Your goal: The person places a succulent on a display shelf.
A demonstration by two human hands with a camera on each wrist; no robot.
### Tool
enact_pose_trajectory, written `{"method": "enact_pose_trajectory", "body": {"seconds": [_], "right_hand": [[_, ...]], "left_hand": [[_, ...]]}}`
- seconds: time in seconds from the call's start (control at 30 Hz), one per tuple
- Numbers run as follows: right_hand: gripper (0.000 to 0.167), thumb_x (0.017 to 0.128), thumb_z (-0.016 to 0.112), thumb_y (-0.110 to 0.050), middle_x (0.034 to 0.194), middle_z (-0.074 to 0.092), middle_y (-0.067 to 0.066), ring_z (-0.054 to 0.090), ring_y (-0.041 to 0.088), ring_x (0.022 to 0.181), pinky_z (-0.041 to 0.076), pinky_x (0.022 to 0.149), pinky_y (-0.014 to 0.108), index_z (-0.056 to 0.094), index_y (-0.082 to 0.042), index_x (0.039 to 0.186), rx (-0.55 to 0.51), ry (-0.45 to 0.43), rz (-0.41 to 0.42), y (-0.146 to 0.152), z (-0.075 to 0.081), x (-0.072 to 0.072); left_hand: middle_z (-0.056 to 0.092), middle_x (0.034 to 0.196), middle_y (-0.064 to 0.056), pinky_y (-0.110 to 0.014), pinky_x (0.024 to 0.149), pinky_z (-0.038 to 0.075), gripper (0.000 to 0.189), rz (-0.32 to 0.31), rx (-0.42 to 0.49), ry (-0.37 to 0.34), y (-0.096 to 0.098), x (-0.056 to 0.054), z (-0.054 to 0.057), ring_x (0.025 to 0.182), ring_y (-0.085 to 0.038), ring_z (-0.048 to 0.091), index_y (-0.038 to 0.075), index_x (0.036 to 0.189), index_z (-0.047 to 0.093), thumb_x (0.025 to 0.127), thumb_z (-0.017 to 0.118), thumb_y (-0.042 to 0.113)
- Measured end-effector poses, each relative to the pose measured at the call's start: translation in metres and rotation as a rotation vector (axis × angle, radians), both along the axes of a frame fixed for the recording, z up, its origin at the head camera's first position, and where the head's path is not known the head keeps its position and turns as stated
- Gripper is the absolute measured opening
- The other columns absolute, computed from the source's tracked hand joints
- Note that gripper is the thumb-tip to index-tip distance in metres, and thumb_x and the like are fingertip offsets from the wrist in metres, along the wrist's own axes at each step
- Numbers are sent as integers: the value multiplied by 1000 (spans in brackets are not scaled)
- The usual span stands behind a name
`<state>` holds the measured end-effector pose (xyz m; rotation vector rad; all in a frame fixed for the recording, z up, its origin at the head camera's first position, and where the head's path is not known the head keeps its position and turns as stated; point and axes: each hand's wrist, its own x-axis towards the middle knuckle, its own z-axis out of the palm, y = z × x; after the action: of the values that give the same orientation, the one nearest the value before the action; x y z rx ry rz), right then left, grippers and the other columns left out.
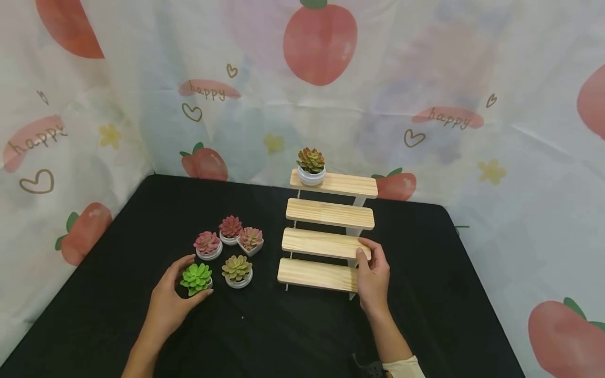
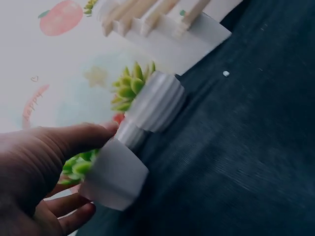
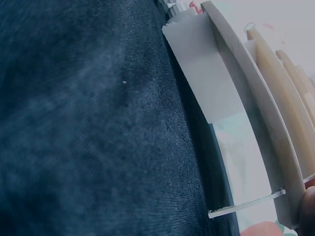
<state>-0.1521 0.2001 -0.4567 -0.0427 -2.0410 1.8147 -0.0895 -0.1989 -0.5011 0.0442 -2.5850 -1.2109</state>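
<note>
My left hand (image 1: 171,302) curls round a bright green succulent (image 1: 196,278) in a small white pot, thumb on the near side and fingers on the far side. In the left wrist view the angular white pot (image 2: 115,174) sits between thumb and fingers. With my right hand (image 1: 375,275) I grip the right end of a four-step wooden stand (image 1: 319,274), near its lower steps. Only a fingertip (image 3: 308,211) shows at the edge of the right wrist view. On the top step stands a reddish-green succulent (image 1: 311,167) in a white pot.
Beside my left hand stand an olive-green succulent (image 1: 237,270), a pink one (image 1: 208,244), a dark red one (image 1: 230,229) and a pale pink one (image 1: 251,240), all in white pots. Black cloth (image 1: 264,336) covers the table; a printed curtain (image 1: 264,121) hangs behind.
</note>
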Motion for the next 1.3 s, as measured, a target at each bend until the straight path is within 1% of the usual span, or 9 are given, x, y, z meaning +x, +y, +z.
{"method": "enact_pose_trajectory", "body": {"seconds": [0.17, 0.23, 0.37, 0.5, 0.67, 0.77, 0.97, 1.07, 1.3], "right_hand": [[26, 104, 54, 4, 127, 62, 19, 56, 21, 94, 48, 74, 33, 62, 9, 128, -1, 6, 2, 0, 0, -1], [26, 104, 54, 4, 126, 62, 19, 57, 20, 93, 49, 73, 32, 62, 8, 128, -1, 3, 1, 0, 0, -1], [26, 104, 54, 4, 124, 62, 18, 57, 23, 89, 48, 70, 31, 62, 8, 128, -1, -1, -3, 0, -1, -1], [26, 104, 54, 5, 122, 63, 18, 56, 26, 87, 47, 68, 29, 62, 8, 127, -3, 2, -9, 0, -1, 0], [26, 104, 54, 5, 121, 62, 17, 55, 26, 87, 46, 68, 29, 62, 8, 128, -3, 8, -2, 1, -1, -1], [26, 104, 54, 5, 121, 62, 17, 55, 26, 87, 46, 67, 29, 62, 8, 128, -2, 12, 1, 1, -1, -1], [26, 104, 54, 4, 122, 63, 17, 55, 20, 83, 47, 66, 29, 62, 8, 128, 8, 1, 0, 1, 0, 0], [26, 104, 54, 3, 123, 63, 17, 55, 20, 83, 48, 67, 30, 62, 8, 129, 7, -3, 3, 2, 0, 0], [26, 104, 54, 3, 120, 63, 17, 54, 16, 79, 46, 64, 28, 62, 7, 128, 5, 2, 2, 1, 0, 0]], "left_hand": [[54, 139, -25, -63, 95, 47, 90, 7, -7, -66, -3, 2, -9, 121, -45, 56, 12, 152, 44, 77, 94, 13], [57, 136, -27, -63, 93, 48, 90, 11, -7, -72, -3, 2, -14, 119, -45, 58, 13, 152, 44, 77, 93, 10], [59, 132, -28, -60, 89, 53, 95, 7, -8, -34, -4, 3, -21, 115, -44, 61, 14, 154, 42, 75, 93, 2], [59, 131, -26, -58, 90, 54, 98, -4, 2, -9, -5, 4, -24, 117, -43, 61, 15, 156, 40, 75, 91, -4], [57, 140, -25, -56, 90, 54, 91, -11, 1, 2, -5, 3, -26, 121, -42, 61, 14, 154, 43, 77, 87, -9], [56, 142, -24, -55, 89, 55, 90, -15, -11, 14, -4, 3, -27, 121, -42, 61, 13, 153, 45, 77, 87, -8], [57, 140, -23, -55, 88, 56, 87, 13, -30, 57, -4, 4, -25, 119, -42, 62, 12, 152, 46, 77, 88, -7], [56, 141, -22, -55, 88, 55, 87, 27, -24, 69, -3, 5, -21, 117, -42, 63, 12, 152, 46, 78, 88, -7], [57, 139, -21, -54, 88, 53, 88, 33, -27, 119, -5, 6, -5, 117, -38, 63, 13, 154, 45, 79, 87, -6]]}}
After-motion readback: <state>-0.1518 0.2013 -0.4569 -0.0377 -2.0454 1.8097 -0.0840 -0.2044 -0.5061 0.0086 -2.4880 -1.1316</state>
